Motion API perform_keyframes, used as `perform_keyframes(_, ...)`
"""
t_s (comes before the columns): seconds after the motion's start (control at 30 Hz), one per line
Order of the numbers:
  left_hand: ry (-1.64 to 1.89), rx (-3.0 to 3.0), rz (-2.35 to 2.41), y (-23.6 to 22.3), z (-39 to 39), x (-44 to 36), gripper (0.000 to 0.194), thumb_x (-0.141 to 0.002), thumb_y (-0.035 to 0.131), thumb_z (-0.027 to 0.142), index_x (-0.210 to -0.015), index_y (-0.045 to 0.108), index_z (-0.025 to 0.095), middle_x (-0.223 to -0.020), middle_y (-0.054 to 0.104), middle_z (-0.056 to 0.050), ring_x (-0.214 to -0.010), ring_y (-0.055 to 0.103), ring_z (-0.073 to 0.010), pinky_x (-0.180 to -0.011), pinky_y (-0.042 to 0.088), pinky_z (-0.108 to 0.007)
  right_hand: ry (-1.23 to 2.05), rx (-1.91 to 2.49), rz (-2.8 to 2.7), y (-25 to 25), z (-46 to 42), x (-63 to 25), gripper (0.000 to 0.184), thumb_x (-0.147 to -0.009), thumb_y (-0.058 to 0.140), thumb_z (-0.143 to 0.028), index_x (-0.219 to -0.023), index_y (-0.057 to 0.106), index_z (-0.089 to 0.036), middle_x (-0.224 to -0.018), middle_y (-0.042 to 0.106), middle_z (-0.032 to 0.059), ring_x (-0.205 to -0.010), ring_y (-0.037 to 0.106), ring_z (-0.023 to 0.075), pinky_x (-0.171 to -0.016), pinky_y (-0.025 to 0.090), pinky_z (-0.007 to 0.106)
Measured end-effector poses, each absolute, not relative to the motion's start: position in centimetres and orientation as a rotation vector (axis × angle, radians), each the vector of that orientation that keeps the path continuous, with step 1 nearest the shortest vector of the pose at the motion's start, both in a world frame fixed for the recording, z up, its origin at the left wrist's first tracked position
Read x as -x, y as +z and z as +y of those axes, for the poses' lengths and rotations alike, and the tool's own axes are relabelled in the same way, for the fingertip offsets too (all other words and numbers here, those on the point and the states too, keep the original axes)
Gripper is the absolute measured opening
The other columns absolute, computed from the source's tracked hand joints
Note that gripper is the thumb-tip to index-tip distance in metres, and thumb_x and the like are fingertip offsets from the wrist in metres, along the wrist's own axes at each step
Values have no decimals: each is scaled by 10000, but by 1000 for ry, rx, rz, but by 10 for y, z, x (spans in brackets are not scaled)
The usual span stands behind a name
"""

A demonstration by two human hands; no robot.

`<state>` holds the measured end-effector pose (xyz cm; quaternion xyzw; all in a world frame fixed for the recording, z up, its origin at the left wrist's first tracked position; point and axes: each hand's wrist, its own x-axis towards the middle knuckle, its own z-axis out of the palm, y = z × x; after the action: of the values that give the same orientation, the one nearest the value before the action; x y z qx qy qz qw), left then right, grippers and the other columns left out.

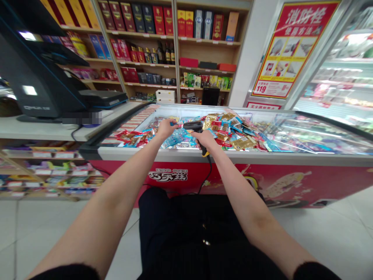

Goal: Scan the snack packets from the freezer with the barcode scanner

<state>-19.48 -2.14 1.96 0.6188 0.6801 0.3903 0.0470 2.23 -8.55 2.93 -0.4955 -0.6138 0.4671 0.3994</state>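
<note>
My right hand (205, 139) grips a black handheld barcode scanner (193, 126) with a yellow base, its head pointing left towards my left hand (166, 129). A black cord (208, 171) hangs from the scanner down the front of the chest freezer (186, 155). My left hand pinches a small blue packet (174, 123), mostly hidden by my fingers. Both hands are over a heap of foil-wrapped ice-cream packets (224, 134) in red, blue and gold inside the freezer.
A checkout counter (52, 130) with a black till terminal (35, 74) stands to the left, above low snack shelves. Wooden shelves of boxed liquor (145, 46) rise behind the freezer. A glass-fronted display fridge (340, 77) stands at the right, and the floor is pale tile.
</note>
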Motion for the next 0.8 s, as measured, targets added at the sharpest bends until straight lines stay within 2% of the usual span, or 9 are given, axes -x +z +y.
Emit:
perform_keyframes(0.33, 1191, -1884, 2121, 21, -18, 188, 230, -807, 730, 263, -1004, 825, 192, -1125, 816, -92, -1121, 721, -292, -1002, 520, -339, 1138, 1283, -1492, 32, -82, -35, 358, -933, 692, -245, -620, 524, -204, -443, 518, -13, -362, 488, 136, -353, 415, 246)
perform_keyframes(0.53, 1230, -1639, 2091, 17, -8, 174, 233, -781, 762, 251, -983, 804, 144, -952, 806, -109, -964, 751, -287, -913, 560, -350, 1182, 1253, -1305, 31, -73, -61, 289, -945, 681, -235, -696, 537, -203, -473, 529, -41, -366, 470, 116, -360, 397, 226)
perform_keyframes(0.63, 1301, -1460, 1926, 18, 4, 157, 275, -780, 774, 218, -1032, 782, 108, -898, 781, -110, -865, 757, -261, -832, 593, -349, 1188, 1256, -1266, 28, -68, -71, 273, -947, 677, -233, -715, 535, -208, -475, 524, -48, -362, 458, 118, -357, 387, 229)
perform_keyframes(0.8, 1359, -1428, 1687, 19, 32, 117, 452, -771, 743, 118, -1220, 723, 70, -972, 779, -129, -885, 775, -221, -798, 623, -311, 1197, 1256, -1208, 25, -66, -84, 285, -948, 684, -224, -709, 531, -208, -468, 529, -36, -373, 468, 122, -362, 397, 230)
